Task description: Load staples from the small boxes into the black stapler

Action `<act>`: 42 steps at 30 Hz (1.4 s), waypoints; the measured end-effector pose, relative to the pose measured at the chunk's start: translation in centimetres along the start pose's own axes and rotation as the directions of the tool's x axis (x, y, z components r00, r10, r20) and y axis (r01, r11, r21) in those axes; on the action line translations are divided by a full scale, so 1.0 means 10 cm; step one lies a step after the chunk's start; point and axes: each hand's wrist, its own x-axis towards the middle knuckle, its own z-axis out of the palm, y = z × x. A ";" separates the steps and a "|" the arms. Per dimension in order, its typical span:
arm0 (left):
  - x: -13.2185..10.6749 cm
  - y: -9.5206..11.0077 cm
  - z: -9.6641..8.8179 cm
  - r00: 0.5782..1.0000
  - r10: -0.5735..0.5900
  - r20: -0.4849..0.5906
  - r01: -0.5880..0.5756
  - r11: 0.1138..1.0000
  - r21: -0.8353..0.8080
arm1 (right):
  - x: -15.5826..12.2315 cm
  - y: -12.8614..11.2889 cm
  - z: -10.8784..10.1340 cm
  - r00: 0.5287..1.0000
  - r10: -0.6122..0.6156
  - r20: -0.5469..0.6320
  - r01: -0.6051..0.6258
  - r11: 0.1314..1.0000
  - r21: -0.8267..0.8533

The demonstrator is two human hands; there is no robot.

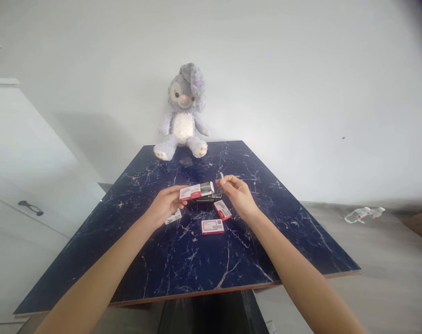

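My left hand grips a red and white staple box by its left end. The box is tilted, and its right end looks open, with something dark grey showing there. Pinched between the thumb and fingers of my right hand is a small strip of staples, just right of the box. Partly hidden beneath the held box lies a black stapler on the table. Two more red and white boxes, one angled and one flat, lie nearer to me. A white box with dark marks is partly covered by my left hand.
A grey plush rabbit sits at the back of the dark blue marbled table, against the wall. To the left stands a white cabinet with a dark handle. Clear plastic bottles lie on the floor at right.
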 end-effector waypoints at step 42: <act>-0.11 0.05 0.01 0.897 0.378 0.229 -0.405 0.497 0.768 | 0.03 0.14 -0.03 0.991 -0.102 -0.084 0.057 0.903 -0.427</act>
